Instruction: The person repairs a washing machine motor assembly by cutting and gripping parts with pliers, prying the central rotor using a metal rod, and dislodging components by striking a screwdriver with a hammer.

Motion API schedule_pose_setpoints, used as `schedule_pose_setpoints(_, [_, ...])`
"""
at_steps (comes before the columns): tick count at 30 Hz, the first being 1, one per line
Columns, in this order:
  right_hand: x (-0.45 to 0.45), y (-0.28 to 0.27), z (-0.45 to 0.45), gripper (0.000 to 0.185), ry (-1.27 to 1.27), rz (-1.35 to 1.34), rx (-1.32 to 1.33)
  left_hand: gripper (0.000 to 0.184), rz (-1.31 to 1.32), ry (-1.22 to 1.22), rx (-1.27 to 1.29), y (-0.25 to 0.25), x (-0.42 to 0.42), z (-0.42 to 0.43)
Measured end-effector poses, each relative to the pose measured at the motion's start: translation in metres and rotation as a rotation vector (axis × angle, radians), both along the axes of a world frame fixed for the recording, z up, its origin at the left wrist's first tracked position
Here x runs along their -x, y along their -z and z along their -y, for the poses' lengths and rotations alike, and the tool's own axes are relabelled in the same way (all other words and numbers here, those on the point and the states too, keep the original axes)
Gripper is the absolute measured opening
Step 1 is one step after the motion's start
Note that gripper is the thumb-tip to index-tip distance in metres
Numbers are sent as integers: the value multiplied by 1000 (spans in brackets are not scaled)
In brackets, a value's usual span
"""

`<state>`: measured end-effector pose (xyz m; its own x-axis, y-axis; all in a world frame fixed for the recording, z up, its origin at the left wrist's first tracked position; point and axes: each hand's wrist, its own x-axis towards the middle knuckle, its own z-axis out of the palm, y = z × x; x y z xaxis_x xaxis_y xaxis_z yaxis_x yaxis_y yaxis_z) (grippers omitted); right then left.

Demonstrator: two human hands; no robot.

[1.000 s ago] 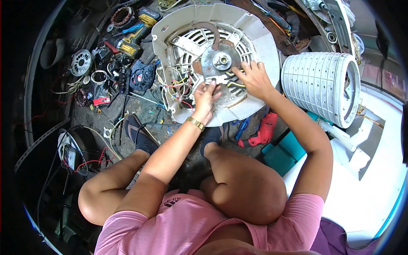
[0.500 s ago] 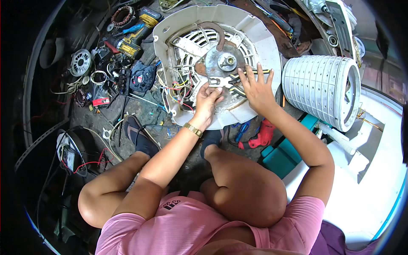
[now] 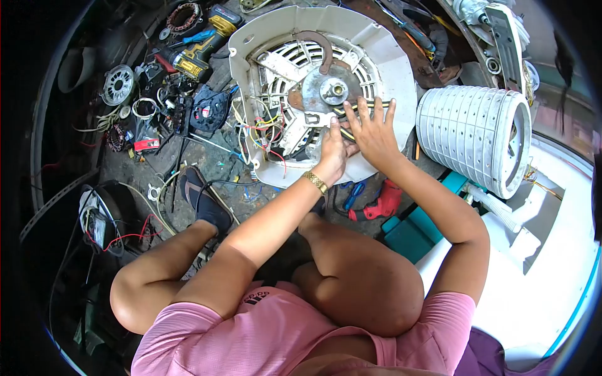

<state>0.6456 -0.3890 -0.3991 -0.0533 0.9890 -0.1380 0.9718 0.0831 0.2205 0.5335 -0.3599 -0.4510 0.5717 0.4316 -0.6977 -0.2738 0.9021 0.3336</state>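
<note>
A round beige housing (image 3: 389,69) with a slotted grille lies between my feet and the top of the view. At its centre is a metal disc (image 3: 313,88) with a hub (image 3: 333,91). My left hand (image 3: 335,150), with a gold watch at the wrist, is closed at pliers with black and yellow handles, just below the hub. The pliers' jaws are at a white bracket (image 3: 318,119). My right hand (image 3: 373,135) lies over the handles with its fingers spread. Colored wires (image 3: 266,128) hang at the housing's left side.
A white perforated drum (image 3: 461,131) lies at the right. Below the housing is a red power tool (image 3: 382,202) beside a teal case (image 3: 411,235). A yellow drill (image 3: 194,62), a blue-black part (image 3: 208,109) and motor parts lie at the left. A curved rusty piece (image 3: 323,47) rests on the grille.
My left hand has moved right, from the white bracket to the pliers' handles. My right hand has spread its fingers over the handles. The view has shifted slightly.
</note>
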Motion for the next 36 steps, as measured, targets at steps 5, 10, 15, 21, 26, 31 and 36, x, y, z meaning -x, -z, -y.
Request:
schedule_pose_setpoints(5, [-7, -6, -3, 53, -11, -141, -23, 59, 44, 28, -11, 4, 4, -3])
schedule_pose_setpoints(10, [-16, -9, -12, 39, -83, -94, 6, 58, 79, 26, 39, -5, 0, -4])
schedule_pose_setpoints(15, [-14, -15, -14, 39, -92, -82, 62, 57, 171, 42, 83, 0, 6, -5])
schedule_pose_setpoints(21, [-19, -28, -22, 51, -32, -245, 208, 75, 442, 190, 200, 8, 6, 4])
schedule_pose_setpoints(26, [-21, -28, -26, 66, 145, -460, 392, 79, 507, -5, 302, -15, -23, 6])
schedule_pose_setpoints(31, [-17, -31, -25, 73, 199, -491, 449, 64, 340, -65, 303, -35, -21, 4])
schedule_pose_setpoints(36, [-2, -32, -5, 78, 515, -797, 664, 57, 197, 37, 394, -57, -6, 7])
